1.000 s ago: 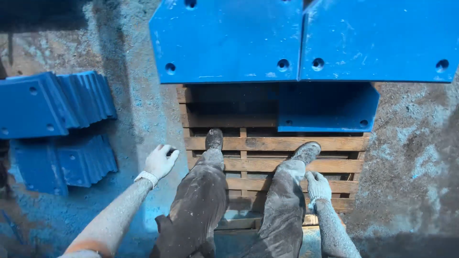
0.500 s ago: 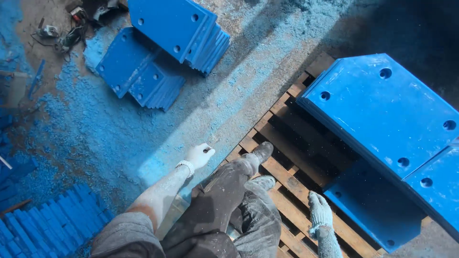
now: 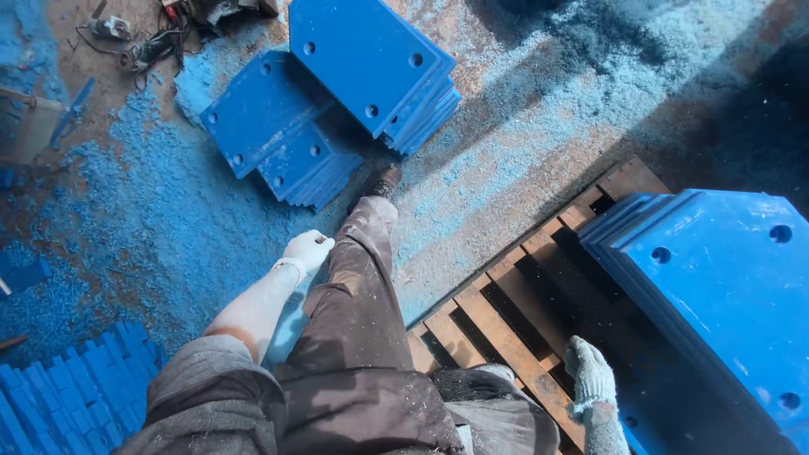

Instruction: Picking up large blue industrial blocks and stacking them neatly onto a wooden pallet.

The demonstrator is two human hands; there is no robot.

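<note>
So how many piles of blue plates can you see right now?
3: one fanned pile on the floor ahead, one pile on the wooden pallet at right, one row bottom left. More may lie outside view.

A rough concrete floor (image 3: 522, 143), dusted with blue shavings, was seen across the frame. Two stacks of flat blue drilled plastic plates (image 3: 337, 93) were laid on it at upper centre. A slatted wooden pallet (image 3: 506, 324) was set on it at lower right, and a stack of large blue panels (image 3: 716, 286) was borne by it.
</note>
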